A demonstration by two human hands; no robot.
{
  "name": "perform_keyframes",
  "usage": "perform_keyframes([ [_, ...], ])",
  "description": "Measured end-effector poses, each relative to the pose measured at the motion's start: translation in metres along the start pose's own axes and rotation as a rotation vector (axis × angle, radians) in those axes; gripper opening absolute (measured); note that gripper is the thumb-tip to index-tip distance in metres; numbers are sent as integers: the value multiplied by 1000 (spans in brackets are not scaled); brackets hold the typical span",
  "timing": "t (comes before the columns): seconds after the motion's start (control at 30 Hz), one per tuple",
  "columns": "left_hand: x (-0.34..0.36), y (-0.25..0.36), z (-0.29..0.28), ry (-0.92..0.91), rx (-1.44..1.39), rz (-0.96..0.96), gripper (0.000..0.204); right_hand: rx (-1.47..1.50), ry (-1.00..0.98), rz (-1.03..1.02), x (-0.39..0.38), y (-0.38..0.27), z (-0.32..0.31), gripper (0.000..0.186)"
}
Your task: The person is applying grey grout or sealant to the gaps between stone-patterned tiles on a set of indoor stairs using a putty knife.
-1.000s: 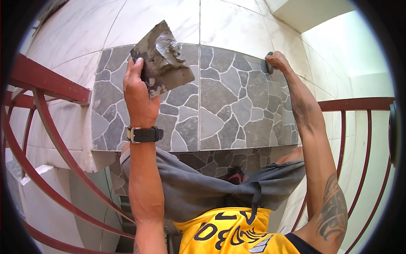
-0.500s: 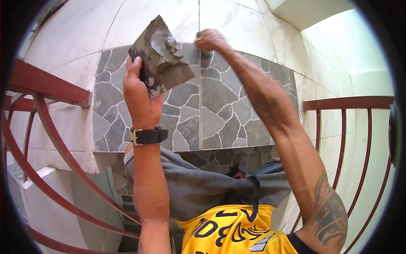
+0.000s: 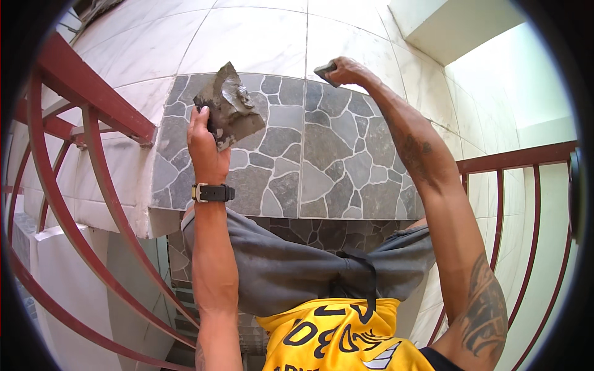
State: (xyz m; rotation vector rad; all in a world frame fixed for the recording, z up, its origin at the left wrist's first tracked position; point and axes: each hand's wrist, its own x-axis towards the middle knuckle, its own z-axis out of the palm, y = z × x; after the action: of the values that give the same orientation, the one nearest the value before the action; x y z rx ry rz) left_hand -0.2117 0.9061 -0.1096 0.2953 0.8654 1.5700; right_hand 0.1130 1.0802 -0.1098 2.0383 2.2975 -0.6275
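Note:
My left hand grips a thin, squarish mortar board from its left side, thumb on top. On it sits a lump of wet grey mortar. Both are above the stone-patterned grey tile. Farther right, my right hand is closed around a small flat grey block, its free end pointing left. That block is near the seam between the grey tiles and the white marbled tiles. My fingers hide the rest of it, and whether it touches the surface I cannot tell.
Dark red metal railings curve along my left side, and another railing stands at my right. A lower riser with dark stone pattern drops below the grey tiles, close to my knees. A pale wall ledge is at the far right.
My right hand has moved right with the grey block, which now shows more clearly. The mortar board has come slightly nearer to me. My view has shifted a little.

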Motion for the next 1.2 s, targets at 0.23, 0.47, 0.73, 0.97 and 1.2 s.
perform_keyframes([
  [0.23,21,-17,-11,-12,44,34,28,-347,-75,-17,-28,-30,31,35],
  [0.47,16,-18,12,-189,131,124,46,706,-256,32,-83,-14,-15,40],
  [0.73,19,-31,14,-121,119,-144,60,1437,-190,-33,-159,-20,5,39],
  [0.97,9,-26,22,-195,78,-193,60,1577,-289,-182,-198,-60,1,51],
  [1.2,13,-23,19,-325,151,-210,59,705,-53,-200,-210,-101,-48,50],
])
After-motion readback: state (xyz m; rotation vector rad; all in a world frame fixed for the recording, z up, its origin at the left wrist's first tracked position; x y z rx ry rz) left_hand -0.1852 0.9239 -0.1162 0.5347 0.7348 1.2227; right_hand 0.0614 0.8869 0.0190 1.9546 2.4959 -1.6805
